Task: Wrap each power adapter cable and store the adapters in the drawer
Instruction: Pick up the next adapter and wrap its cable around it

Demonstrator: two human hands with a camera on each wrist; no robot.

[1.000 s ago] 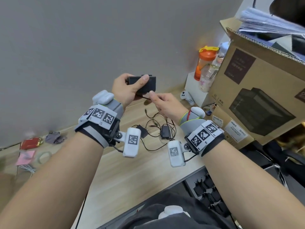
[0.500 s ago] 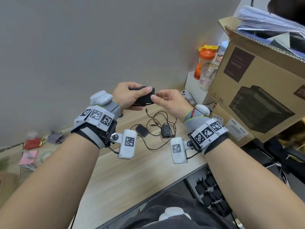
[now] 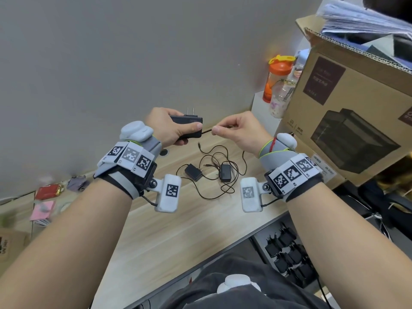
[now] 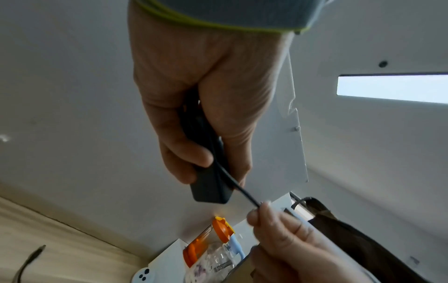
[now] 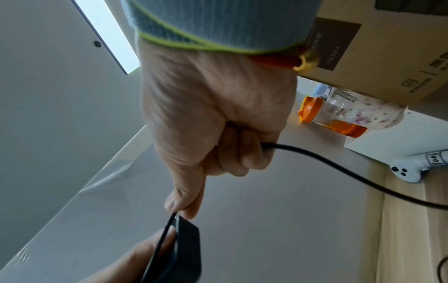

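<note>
The left hand (image 3: 169, 126) is gripping the black adapter (image 3: 189, 128) above the desk (image 3: 178, 219), long axis pointing rightward; the right hand (image 3: 240, 130), just beside, is pinching its cable (image 4: 238, 188) taut off that near end, ready for winding

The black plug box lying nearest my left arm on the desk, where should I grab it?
Probably grip the adapter across its two long flat sides, coming from above. It lies flat on the desk, its cable leaving one end, so avoid that end and the prongs.
</note>
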